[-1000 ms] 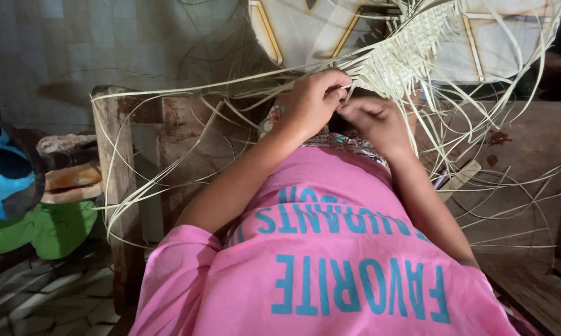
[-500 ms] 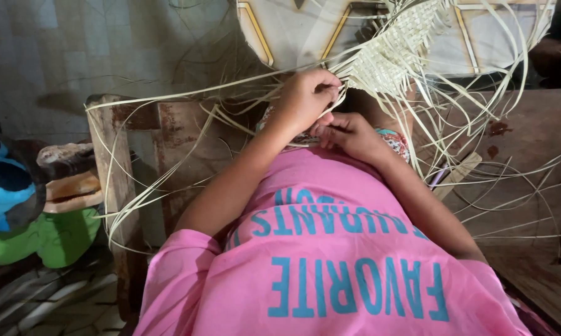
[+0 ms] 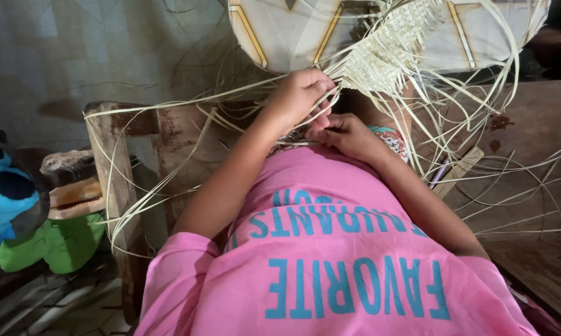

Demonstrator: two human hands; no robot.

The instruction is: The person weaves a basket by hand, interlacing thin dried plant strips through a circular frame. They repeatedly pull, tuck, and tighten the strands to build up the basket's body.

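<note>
A pale woven strip panel [image 3: 386,56] hangs over a white rounded frame [image 3: 293,31] at the top, with many long loose straw strips [image 3: 168,124] trailing from it. My left hand [image 3: 299,96] pinches strips at the lower edge of the weave, fingers closed around them. Just below and right of it, my right hand [image 3: 346,134] curls on a strip near my lap. Both forearms reach forward over my pink shirt [image 3: 330,261].
A worn wooden chair frame [image 3: 122,162] stands at the left with strips draped over it. Blue and green soft toys [image 3: 19,224] lie at the far left. A brown wooden surface [image 3: 529,137] is on the right.
My right hand has dropped from beside the weave toward my lap, pulling a strip down. My left hand stays at the weave's edge. The view has tilted slightly.
</note>
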